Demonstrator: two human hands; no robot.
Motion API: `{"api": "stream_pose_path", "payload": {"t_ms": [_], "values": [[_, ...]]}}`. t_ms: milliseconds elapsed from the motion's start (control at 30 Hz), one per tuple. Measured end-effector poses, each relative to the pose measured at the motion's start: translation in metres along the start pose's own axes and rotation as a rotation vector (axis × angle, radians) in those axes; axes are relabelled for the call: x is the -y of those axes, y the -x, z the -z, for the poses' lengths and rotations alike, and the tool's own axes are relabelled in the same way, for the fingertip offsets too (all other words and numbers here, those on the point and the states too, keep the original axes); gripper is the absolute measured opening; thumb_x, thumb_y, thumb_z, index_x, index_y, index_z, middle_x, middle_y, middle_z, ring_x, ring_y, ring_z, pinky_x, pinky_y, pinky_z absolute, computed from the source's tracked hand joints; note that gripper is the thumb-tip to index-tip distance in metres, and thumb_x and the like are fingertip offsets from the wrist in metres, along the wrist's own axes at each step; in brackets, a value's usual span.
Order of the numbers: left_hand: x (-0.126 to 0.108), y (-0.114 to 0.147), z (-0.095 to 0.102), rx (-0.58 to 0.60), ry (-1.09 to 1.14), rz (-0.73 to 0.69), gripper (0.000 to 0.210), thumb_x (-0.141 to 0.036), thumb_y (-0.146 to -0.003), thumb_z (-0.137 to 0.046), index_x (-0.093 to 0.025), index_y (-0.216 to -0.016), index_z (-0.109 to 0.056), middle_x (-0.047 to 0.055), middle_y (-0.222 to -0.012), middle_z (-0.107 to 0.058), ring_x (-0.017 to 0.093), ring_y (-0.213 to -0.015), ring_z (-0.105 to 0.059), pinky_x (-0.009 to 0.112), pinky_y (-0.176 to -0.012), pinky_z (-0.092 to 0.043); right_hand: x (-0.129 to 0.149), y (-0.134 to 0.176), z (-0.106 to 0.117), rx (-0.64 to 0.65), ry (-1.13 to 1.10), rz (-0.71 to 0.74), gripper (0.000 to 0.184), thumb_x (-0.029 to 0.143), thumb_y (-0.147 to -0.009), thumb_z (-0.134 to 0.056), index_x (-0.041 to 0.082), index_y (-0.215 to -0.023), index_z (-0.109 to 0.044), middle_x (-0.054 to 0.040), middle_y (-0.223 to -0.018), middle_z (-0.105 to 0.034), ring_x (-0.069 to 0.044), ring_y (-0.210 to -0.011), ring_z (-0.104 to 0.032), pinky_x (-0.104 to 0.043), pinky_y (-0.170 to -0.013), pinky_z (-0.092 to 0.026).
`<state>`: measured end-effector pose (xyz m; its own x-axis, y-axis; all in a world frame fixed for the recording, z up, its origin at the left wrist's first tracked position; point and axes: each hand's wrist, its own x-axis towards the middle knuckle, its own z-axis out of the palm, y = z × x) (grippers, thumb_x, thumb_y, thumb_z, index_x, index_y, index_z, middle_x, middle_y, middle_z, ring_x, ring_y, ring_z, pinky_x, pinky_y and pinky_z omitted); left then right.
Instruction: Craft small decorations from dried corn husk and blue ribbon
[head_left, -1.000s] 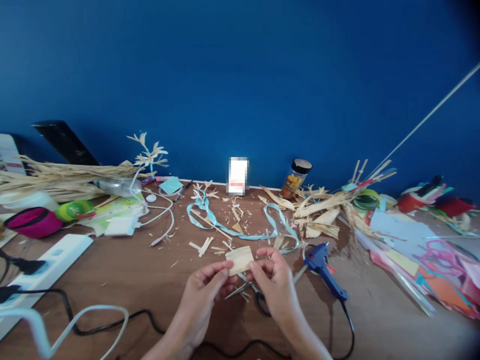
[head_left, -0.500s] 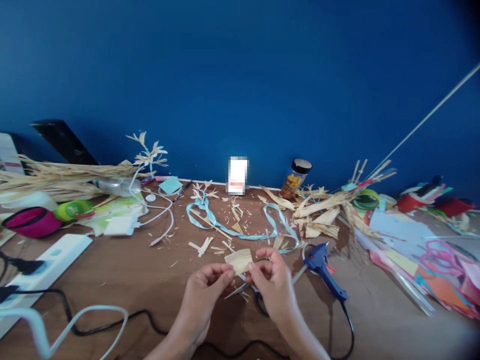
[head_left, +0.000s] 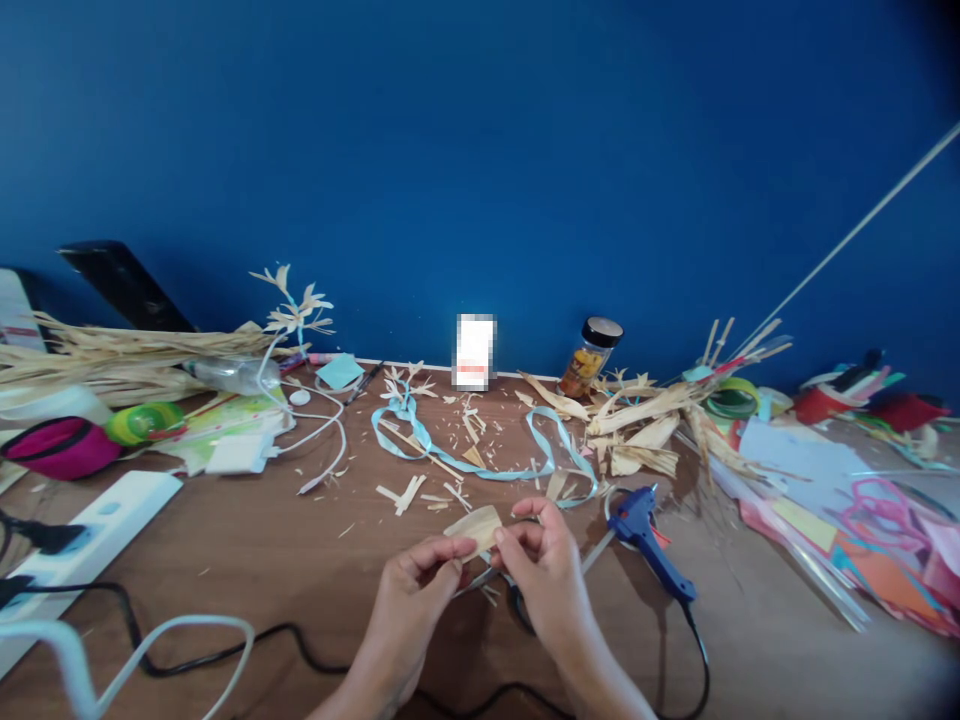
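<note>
A short pale piece of dried corn husk (head_left: 477,527) is held up between my two hands over the table. My left hand (head_left: 420,600) pinches its lower left side between thumb and fingers. The thumb and bent fingers of my right hand (head_left: 544,575) grip its right edge. Partly hidden below the husk lies a pair of scissors (head_left: 519,605) with dark handles. To the right of my right hand rests a blue hot glue gun (head_left: 651,540). Beyond my hands a light blue ribbon (head_left: 487,473) curls across the table, tied to a husk flower (head_left: 407,385).
Husk scraps (head_left: 409,492) litter the brown table. A jar with a black lid (head_left: 592,355) and a husk bundle (head_left: 645,425) stand at the back right. A white power strip (head_left: 97,530) and black cable (head_left: 300,640) occupy the left. Coloured paper (head_left: 810,460) lies right.
My left hand has shifted slightly right and down, and the husk piece has tilted, its left end now lower. My right hand stays almost in place.
</note>
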<state>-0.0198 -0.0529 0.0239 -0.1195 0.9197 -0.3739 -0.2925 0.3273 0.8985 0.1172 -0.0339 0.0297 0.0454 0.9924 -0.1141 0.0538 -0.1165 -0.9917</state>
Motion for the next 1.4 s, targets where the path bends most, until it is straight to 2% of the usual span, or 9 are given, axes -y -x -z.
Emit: {"api": "stream_pose_path", "payload": {"t_ms": [167,267,400,500,600,767,900,1067,1400], "values": [[0.001,0.001,-0.005,0.02,0.106,0.08,0.023,-0.03,-0.061,-0.073,-0.012,-0.073,-0.066,0.006,-0.069,-0.069,0.015,-0.065,-0.061,0.024,-0.065,-0.046,0.001,0.003,-0.004,0.019,0.053,0.012,0.024,0.028,-0.079,-0.055,0.021,-0.095,-0.039,0.0003,-0.064,-0.065,-0.016,-0.058,-0.061,-0.024,-0.055,-0.045],[0.005,0.0,-0.007,-0.025,0.142,0.04,0.023,-0.027,-0.061,-0.074,-0.014,-0.072,-0.058,0.001,-0.063,-0.066,0.012,-0.06,-0.059,0.02,-0.059,-0.045,0.001,0.005,-0.007,0.019,0.043,0.015,0.024,0.027,-0.079,-0.054,0.02,-0.096,-0.039,0.0009,-0.062,-0.064,-0.015,-0.058,-0.061,-0.023,-0.055,-0.045],[0.006,-0.001,-0.007,-0.061,0.251,0.072,0.044,-0.023,-0.056,-0.078,-0.019,-0.091,-0.052,-0.002,-0.067,-0.064,0.012,-0.061,-0.061,0.02,-0.059,-0.045,0.0,0.006,-0.007,0.016,0.03,0.044,0.023,0.026,-0.08,-0.053,0.02,-0.095,-0.038,0.0018,-0.061,-0.063,-0.014,-0.057,-0.059,-0.022,-0.055,-0.045],[0.003,-0.002,-0.004,0.083,0.266,0.205,0.05,-0.022,-0.058,-0.077,-0.017,-0.103,-0.054,0.004,-0.083,-0.067,0.013,-0.071,-0.061,0.021,-0.063,-0.046,-0.001,0.006,-0.006,0.032,0.051,0.079,0.022,0.024,-0.081,-0.052,0.02,-0.097,-0.037,0.0014,-0.065,-0.063,-0.014,-0.06,-0.059,-0.022,-0.057,-0.045],[0.0,-0.002,0.001,0.224,0.187,0.264,0.028,-0.026,-0.063,-0.073,-0.014,-0.086,-0.064,0.005,-0.08,-0.066,0.011,-0.067,-0.057,0.017,-0.057,-0.043,-0.003,0.006,-0.004,0.048,0.079,0.099,0.023,0.023,-0.081,-0.051,0.02,-0.099,-0.037,0.0008,-0.067,-0.063,-0.014,-0.06,-0.059,-0.022,-0.057,-0.044],[0.005,-0.004,0.005,0.152,-0.024,0.048,0.017,-0.03,-0.066,-0.069,-0.013,-0.068,-0.065,-0.001,-0.059,-0.059,0.008,-0.056,-0.049,0.016,-0.054,-0.038,-0.005,0.006,-0.003,0.113,0.087,0.079,0.024,0.025,-0.081,-0.052,0.021,-0.101,-0.039,0.0006,-0.071,-0.063,-0.013,-0.061,-0.057,-0.022,-0.056,-0.043],[0.008,-0.002,0.004,0.119,-0.153,-0.032,0.014,-0.027,-0.067,-0.067,-0.013,-0.072,-0.065,0.001,-0.066,-0.063,0.012,-0.063,-0.053,0.019,-0.06,-0.04,-0.004,0.006,-0.003,0.177,0.033,0.035,0.033,0.022,-0.072,-0.063,0.021,-0.099,-0.043,0.0017,-0.072,-0.061,-0.013,-0.063,-0.056,-0.022,-0.059,-0.042],[0.002,0.006,0.004,0.097,-0.383,-0.156,0.009,-0.023,-0.068,-0.062,-0.014,-0.069,-0.065,0.0,-0.062,-0.062,0.014,-0.061,-0.053,0.019,-0.056,-0.04,-0.002,0.007,-0.001,0.171,0.056,0.007,0.023,0.019,-0.074,-0.058,0.02,-0.093,-0.046,0.0051,-0.059,-0.056,-0.01,-0.053,-0.048,-0.019,-0.05,-0.034],[-0.004,0.011,0.021,0.11,-0.356,-0.068,0.016,-0.027,-0.069,-0.061,-0.015,-0.075,-0.069,0.002,-0.064,-0.066,0.016,-0.063,-0.057,0.021,-0.059,-0.043,0.002,0.016,-0.001,0.17,0.036,0.003,0.022,0.016,-0.077,-0.054,0.018,-0.098,-0.05,0.0033,-0.065,-0.055,-0.01,-0.058,-0.048,-0.02,-0.055,-0.036]]}}
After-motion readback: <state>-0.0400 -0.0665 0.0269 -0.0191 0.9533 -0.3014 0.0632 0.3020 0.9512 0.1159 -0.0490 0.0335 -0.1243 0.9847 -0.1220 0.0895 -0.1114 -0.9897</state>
